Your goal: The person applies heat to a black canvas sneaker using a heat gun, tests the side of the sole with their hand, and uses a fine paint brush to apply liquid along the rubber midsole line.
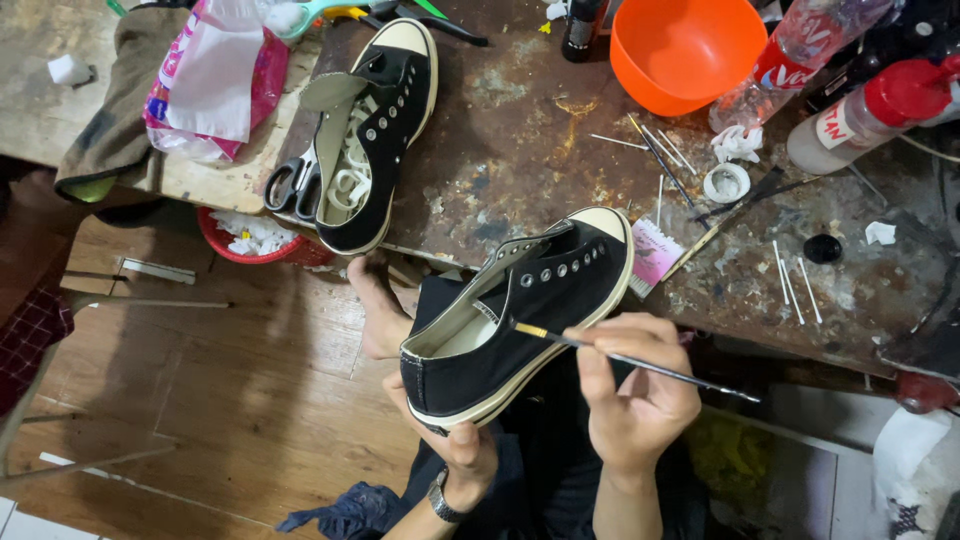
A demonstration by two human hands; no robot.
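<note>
Orange bowl (pixel 688 50) sat at one o'clock on the table (pixel 520 150), nothing visible inside; red basket (pixel 255 238) at nine o'clock held white scraps. Left hand (pixel 455 435) cupped the black sneaker (pixel 515 315) from beneath at six o'clock, fingers wrapped on its heel. Right hand (pixel 630 390) pinched a thin paintbrush (pixel 620 360), tip touching the sneaker's side

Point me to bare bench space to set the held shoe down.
Best patch: middle of the bench, between the second shoe and orange bowl. Right of the held shoe it's crowded: swabs, tape roll, bottles. Left edge holds scissors and a plastic bag.
</note>
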